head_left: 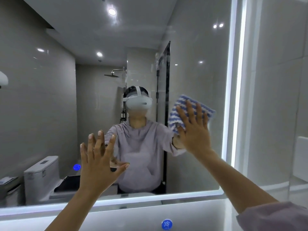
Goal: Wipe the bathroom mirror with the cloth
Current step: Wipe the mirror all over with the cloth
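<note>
The large bathroom mirror (50, 97) fills the view, framed by a lit white strip along its right and bottom edges. A blue-and-white striped cloth (183, 107) is pressed flat against the glass at centre right, under my right hand (193, 129), whose fingers are spread over it. My left hand (98, 162) is lower and to the left, palm toward the glass, fingers apart, holding nothing; whether it touches the mirror I cannot tell. Faint smears show on the glass above the cloth.
A lit blue touch button (76, 167) sits on the mirror left of my left hand. A round blue label (166, 224) is on the white surface below the mirror. The mirror reflects a person with a headset, a toilet and a shower head. A tiled wall (275, 97) stands at right.
</note>
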`<control>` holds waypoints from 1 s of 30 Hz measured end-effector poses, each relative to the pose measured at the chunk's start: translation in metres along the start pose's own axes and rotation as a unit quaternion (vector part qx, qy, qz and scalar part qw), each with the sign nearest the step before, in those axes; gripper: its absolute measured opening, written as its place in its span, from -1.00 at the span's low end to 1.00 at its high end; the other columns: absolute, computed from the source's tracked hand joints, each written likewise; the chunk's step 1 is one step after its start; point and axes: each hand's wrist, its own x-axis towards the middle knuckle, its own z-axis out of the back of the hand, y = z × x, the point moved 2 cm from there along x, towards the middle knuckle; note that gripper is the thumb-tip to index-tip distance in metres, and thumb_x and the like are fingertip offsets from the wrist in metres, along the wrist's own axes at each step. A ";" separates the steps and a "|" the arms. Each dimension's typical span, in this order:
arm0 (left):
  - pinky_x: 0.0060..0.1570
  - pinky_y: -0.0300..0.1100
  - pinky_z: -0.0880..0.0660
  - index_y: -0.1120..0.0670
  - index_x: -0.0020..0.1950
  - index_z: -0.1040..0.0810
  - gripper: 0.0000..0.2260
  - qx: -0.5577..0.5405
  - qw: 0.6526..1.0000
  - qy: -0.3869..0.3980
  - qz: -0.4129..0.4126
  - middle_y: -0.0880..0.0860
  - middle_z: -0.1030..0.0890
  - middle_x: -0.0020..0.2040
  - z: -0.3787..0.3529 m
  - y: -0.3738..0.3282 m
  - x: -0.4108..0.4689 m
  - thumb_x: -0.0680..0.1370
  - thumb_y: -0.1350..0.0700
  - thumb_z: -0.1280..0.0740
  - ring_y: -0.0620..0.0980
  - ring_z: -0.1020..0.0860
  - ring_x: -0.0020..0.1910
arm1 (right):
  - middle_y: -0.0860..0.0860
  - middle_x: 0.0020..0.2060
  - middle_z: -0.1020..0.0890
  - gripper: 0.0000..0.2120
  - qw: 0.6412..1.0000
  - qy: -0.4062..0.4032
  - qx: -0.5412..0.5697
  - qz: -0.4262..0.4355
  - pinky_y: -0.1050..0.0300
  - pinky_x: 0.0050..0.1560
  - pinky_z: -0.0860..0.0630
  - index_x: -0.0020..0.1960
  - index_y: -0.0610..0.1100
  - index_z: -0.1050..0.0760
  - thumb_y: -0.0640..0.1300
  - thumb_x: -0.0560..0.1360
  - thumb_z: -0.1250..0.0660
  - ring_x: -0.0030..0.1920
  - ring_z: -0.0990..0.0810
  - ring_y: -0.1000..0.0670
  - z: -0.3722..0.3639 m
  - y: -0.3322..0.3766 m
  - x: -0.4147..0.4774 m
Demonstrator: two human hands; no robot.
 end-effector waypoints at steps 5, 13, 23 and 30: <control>0.43 0.28 0.05 0.05 0.52 -0.14 -0.12 -0.003 1.000 0.001 0.002 0.21 0.02 0.55 0.001 -0.001 0.000 0.37 -0.49 -0.02 0.28 0.03 0.52 | -0.10 0.55 0.00 -0.33 0.994 0.048 0.047 -0.092 -0.32 0.46 -0.04 0.56 0.02 0.04 0.28 0.54 0.36 0.54 0.08 -0.19 0.006 -0.048 -0.014; 0.44 0.27 0.07 0.05 0.51 -0.16 -0.13 -0.001 1.000 0.000 -0.001 0.22 0.02 0.55 -0.001 0.000 0.000 0.36 -0.47 -0.08 0.28 0.03 0.52 | -0.19 0.53 -0.03 -0.38 0.990 0.017 0.053 -0.130 -0.38 0.44 0.00 0.55 -0.10 0.02 0.21 0.61 0.27 0.51 0.03 -0.31 -0.001 -0.006 -0.009; 0.42 0.31 0.01 0.05 0.51 -0.12 -0.12 -0.005 1.000 0.001 0.002 0.23 0.00 0.54 0.001 -0.001 0.000 0.35 -0.46 -0.09 0.28 0.02 0.51 | -0.03 0.51 0.23 -0.46 0.997 0.002 0.039 0.072 -0.21 0.46 0.33 0.53 0.06 0.20 0.14 0.62 0.13 0.50 0.26 -0.23 0.005 0.122 0.024; 0.41 0.30 -0.01 0.07 0.51 -0.14 -0.12 0.001 1.000 0.016 0.005 0.23 0.01 0.55 0.001 -0.001 0.000 0.36 -0.47 -0.07 0.28 0.02 0.52 | 0.02 0.54 0.19 -0.48 0.989 0.000 0.015 0.145 -0.18 0.48 0.33 0.55 0.12 0.17 0.15 0.60 0.23 0.52 0.27 -0.18 0.007 0.142 0.041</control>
